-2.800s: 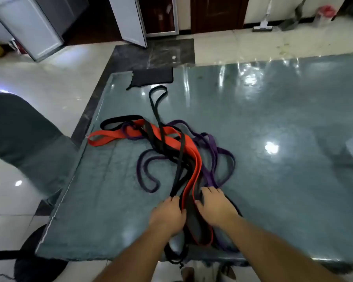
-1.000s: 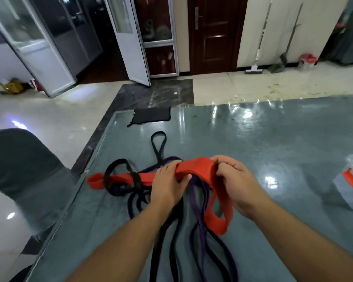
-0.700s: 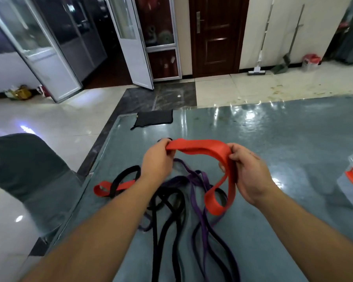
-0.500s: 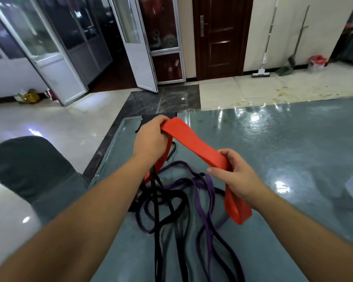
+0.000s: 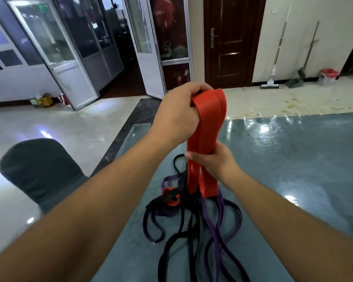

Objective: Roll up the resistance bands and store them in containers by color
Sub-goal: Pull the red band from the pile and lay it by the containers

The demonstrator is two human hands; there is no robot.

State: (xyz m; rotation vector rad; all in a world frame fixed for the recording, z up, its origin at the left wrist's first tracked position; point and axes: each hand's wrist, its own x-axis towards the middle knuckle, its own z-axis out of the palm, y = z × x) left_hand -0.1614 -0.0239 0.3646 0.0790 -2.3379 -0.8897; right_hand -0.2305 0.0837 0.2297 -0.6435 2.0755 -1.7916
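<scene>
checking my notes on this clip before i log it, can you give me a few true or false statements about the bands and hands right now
1. The left hand holds the top of the red band up above the table. True.
2. The right hand is open and touches nothing. False: its grip is closed round the red band lower down.
3. The black bands and purple bands lie loose on the table. True.
4. The red band is already rolled into a tight coil. False: it hangs in long folded strands between the hands.
5. A purple band is held in the left hand. False: that hand holds only the red band.
</scene>
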